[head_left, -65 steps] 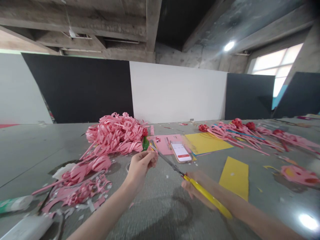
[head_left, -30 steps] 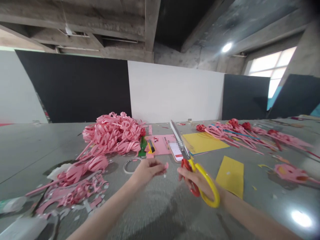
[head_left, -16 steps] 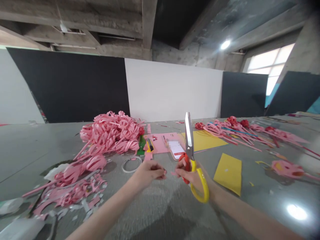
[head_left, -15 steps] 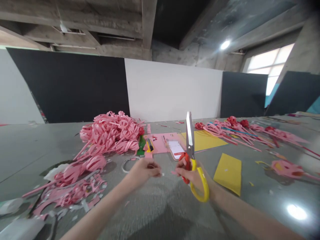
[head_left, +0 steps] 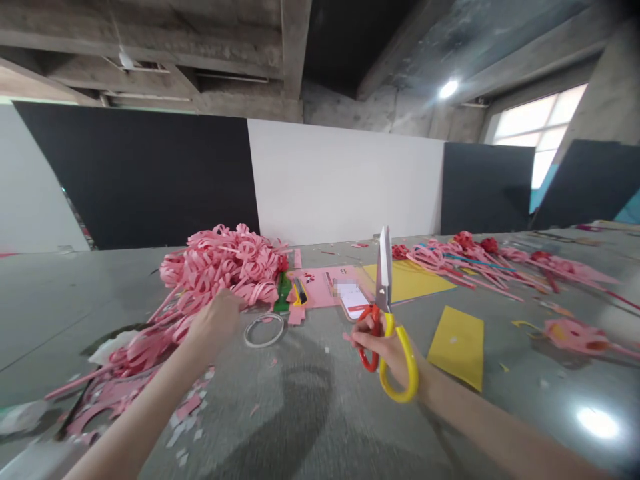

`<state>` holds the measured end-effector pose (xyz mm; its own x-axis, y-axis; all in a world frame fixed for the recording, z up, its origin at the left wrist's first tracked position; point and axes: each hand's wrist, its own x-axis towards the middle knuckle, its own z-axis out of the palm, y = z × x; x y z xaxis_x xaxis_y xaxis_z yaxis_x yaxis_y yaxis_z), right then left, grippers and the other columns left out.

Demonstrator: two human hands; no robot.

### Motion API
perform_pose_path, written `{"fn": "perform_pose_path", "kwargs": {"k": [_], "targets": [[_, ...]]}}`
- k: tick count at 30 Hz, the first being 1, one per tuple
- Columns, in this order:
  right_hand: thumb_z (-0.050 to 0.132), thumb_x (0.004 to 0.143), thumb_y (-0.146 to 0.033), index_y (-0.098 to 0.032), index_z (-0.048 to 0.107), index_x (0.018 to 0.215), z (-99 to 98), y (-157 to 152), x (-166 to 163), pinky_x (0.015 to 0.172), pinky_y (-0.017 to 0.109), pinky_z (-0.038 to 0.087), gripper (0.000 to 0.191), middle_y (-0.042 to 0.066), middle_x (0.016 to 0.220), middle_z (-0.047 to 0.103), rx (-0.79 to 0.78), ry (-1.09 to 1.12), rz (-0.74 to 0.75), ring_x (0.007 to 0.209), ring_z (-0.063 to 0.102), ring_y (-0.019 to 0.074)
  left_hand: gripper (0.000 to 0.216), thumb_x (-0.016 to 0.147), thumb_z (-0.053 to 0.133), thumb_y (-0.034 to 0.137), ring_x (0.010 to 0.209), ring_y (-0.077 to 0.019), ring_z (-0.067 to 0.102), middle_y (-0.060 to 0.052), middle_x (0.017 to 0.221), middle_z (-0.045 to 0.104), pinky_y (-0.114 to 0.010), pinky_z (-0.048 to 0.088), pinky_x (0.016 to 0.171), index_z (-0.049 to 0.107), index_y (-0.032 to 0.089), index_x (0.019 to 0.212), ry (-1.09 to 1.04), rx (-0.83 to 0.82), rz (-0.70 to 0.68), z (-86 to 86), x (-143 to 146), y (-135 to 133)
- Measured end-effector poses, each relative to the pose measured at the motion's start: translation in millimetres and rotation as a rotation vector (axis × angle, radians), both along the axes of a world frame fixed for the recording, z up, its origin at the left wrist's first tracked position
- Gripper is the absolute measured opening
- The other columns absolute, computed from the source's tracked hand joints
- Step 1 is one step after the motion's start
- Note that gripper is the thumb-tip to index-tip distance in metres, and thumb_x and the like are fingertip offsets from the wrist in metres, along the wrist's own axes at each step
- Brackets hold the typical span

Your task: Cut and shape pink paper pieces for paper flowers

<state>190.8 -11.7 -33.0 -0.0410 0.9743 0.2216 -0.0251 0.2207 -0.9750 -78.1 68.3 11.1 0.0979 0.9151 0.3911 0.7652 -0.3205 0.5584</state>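
My right hand grips scissors with yellow and red handles, the closed blades pointing straight up above the grey table. My left hand reaches out to the left, over pink paper flowers in front of the big pile of pink paper loops. Its fingers face away and are hidden behind the back of the hand. A clear tape ring lies just right of that hand.
A phone rests on pink sheets behind the scissors, beside a green and a yellow tool. Yellow paper sheets lie to the right, with more pink and red paper flowers beyond. Paper scraps litter the near left.
My left hand left the spot beside my right hand and swung left to the pink flowers. The scissors stayed upright in my right hand after turning up from level.
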Motion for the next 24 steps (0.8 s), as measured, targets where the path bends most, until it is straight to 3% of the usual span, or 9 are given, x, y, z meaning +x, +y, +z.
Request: {"fn": "perform_pose_path", "kwargs": {"k": [2, 6, 8, 11, 17, 24], "targets": [[0.058, 0.065, -0.024, -0.020, 0.032, 0.062, -5.0, 1.7, -0.9, 0.062, 0.028, 0.044, 0.027, -0.002, 0.063, 0.053, 0.017, 0.017, -0.003, 0.062, 0.055, 0.0131, 0.010, 0.065, 0.053, 0.023, 0.069, -0.0193, 0.053, 0.000, 0.062, 0.057, -0.027, 0.035, 0.064, 0.060, 0.016, 0.065, -0.050, -0.137, -0.113, -2.7, 20.7, -6.9], [0.055, 0.068, -0.018, -0.020, 0.030, 0.065, -14.4, 2.6, -2.8, 0.061, 0.024, 0.042, 0.025, -0.003, 0.065, 0.054, 0.157, -0.084, -0.014, 0.062, 0.052, 0.0107, 0.036, 0.073, 0.042, 0.044, 0.051, -0.0136, 0.055, -0.003, 0.061, 0.060, -0.023, 0.039, 0.049, 0.062, 0.015, 0.067, -0.174, -0.455, -0.345, -14.9, 67.6, -35.9], [0.054, 0.069, -0.016, -0.020, 0.031, 0.064, -16.3, 1.0, -3.9, 0.058, 0.023, 0.040, 0.024, -0.002, 0.065, 0.054, 0.245, -0.219, -0.052, 0.060, 0.050, 0.0100, 0.042, 0.072, 0.044, 0.051, 0.050, -0.0114, 0.054, -0.004, 0.063, 0.058, -0.023, 0.039, 0.050, 0.060, 0.012, 0.068, -0.531, -0.804, -0.477, -21.4, 84.9, -50.1], [0.053, 0.069, -0.014, -0.020, 0.031, 0.063, -15.1, -3.2, -6.1, 0.056, 0.022, 0.038, 0.023, -0.003, 0.064, 0.055, 0.356, -0.383, -0.118, 0.056, 0.047, 0.0089, 0.038, 0.068, 0.053, 0.048, 0.048, -0.0080, 0.050, -0.002, 0.059, 0.056, -0.021, 0.037, 0.049, 0.059, 0.011, 0.064, -0.780, -0.998, -0.494, -29.6, 97.9, -61.4], [0.051, 0.070, -0.015, -0.019, 0.043, 0.069, -9.7, -10.0, -9.0, 0.052, 0.020, 0.040, 0.009, -0.001, 0.066, 0.059, 0.422, -0.518, -0.113, 0.052, 0.051, 0.0087, 0.015, 0.060, 0.064, 0.026, 0.046, -0.0038, 0.044, 0.001, 0.057, 0.053, -0.018, 0.031, 0.047, 0.059, 0.011, 0.060, -0.906, -0.995, -0.551, -35.9, 100.6, -61.4], [0.051, 0.075, -0.028, -0.018, 0.047, 0.072, -8.9, -11.4, -5.7, 0.059, 0.023, 0.041, 0.012, 0.001, 0.070, 0.059, 0.341, -0.489, -0.167, 0.061, 0.053, 0.0107, 0.020, 0.064, 0.060, 0.030, 0.047, -0.0075, 0.046, 0.003, 0.051, 0.050, -0.021, 0.035, 0.048, 0.057, 0.012, 0.056, -0.640, -0.652, -0.537, -27.2, 98.2, -58.0]]}}
